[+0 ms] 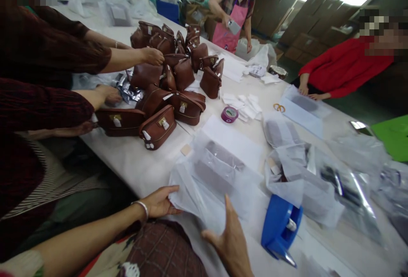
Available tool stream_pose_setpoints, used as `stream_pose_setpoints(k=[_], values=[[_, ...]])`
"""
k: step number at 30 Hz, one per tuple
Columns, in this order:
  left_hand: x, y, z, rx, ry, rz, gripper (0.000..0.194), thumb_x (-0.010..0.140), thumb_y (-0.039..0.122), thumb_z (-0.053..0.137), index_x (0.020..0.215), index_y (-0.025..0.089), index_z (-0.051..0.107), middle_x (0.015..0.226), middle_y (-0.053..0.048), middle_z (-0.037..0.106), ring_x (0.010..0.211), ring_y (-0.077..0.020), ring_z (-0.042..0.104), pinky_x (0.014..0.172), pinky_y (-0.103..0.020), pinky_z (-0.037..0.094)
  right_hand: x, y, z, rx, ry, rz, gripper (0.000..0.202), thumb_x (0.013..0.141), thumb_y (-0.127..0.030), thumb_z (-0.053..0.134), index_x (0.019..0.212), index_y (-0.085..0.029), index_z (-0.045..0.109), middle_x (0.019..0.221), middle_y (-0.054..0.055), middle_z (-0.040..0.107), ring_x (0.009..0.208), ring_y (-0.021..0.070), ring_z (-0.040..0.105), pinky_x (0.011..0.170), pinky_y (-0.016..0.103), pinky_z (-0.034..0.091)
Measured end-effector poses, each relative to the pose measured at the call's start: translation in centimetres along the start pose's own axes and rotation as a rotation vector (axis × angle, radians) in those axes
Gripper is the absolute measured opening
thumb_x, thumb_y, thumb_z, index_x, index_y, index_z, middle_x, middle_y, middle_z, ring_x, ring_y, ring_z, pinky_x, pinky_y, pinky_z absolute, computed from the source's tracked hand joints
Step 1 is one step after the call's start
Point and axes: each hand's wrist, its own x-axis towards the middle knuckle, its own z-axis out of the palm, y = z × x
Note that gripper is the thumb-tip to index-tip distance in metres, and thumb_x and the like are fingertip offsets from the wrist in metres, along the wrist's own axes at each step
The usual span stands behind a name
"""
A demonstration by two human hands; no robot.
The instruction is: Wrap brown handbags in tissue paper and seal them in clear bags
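At the bottom of the frame, I see my left hand (159, 202) with its fingers pinching the edge of a clear wrapped package (213, 179) on the white surface (143, 162). My right hand (231, 238) is spread open just beside it. A blue tape holder (279, 226) sits to the right. Brown bags (172, 81) are piled at upper left.

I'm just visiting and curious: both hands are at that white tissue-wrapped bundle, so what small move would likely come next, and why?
Probably the right hand closes onto the near edge of the tissue-wrapped bundle. The left hand already grips its left corner, while the right one hovers open just short of it, and the blue tape dispenser stands close beside.
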Motion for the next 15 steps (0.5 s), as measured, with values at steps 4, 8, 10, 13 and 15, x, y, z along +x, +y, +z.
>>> stream_pose_setpoints(k=[4,8,10,13,15], values=[[-0.1,0.9,2.5,-0.052,-0.076,0.109,0.036,0.081,0.039,0.073,0.106,0.014,0.062,0.110,-0.012,0.072,0.107,-0.0277,0.067,0.093,-0.038,0.052,2.3,-2.8,1.4,-0.187,-0.259,0.009,0.059,0.081,-0.025,0.063,0.139,-0.020,0.049,0.125,0.012,0.068,0.114,0.0292,0.064,0.096,0.038,0.050],[-0.6,2.1,4.2,0.322,-0.209,0.370,0.046,0.082,0.054,0.070,0.108,0.016,0.062,0.129,-0.014,0.063,0.126,-0.0292,0.055,0.104,-0.041,0.044,7.4,-0.9,-2.7,-0.304,-0.387,0.144,0.032,0.097,-0.021,0.039,0.109,-0.024,0.069,0.095,0.009,0.076,0.090,0.0242,0.072,0.072,0.028,0.048],[-1.1,3.0,5.4,0.705,-0.166,0.587,0.048,0.083,0.054,0.068,0.112,0.016,0.062,0.124,-0.014,0.065,0.121,-0.0285,0.057,0.105,-0.042,0.043,9.7,0.1,-4.6,-0.294,-0.395,0.136,0.027,0.094,-0.022,0.046,0.105,-0.024,0.071,0.095,0.009,0.077,0.091,0.0244,0.072,0.072,0.027,0.046],[-2.1,4.9,8.4,1.300,-0.090,1.070,0.047,0.088,0.048,0.064,0.123,0.018,0.059,0.128,-0.013,0.061,0.123,-0.0285,0.054,0.109,-0.046,0.039,11.3,-0.1,-5.5,-0.257,-0.446,0.087,0.023,0.088,-0.019,0.054,0.098,-0.026,0.073,0.096,0.006,0.077,0.094,0.0236,0.071,0.073,0.026,0.044],[-2.6,6.1,10.7,1.675,-0.188,1.357,0.061,0.085,0.047,0.068,0.137,0.020,0.049,0.144,-0.014,0.050,0.138,-0.0316,0.039,0.118,-0.052,0.026,11.0,-1.1,-5.1,-0.226,-0.503,0.029,0.018,0.085,-0.020,0.058,0.092,-0.026,0.074,0.095,0.004,0.078,0.093,0.0228,0.071,0.074,0.025,0.044]])
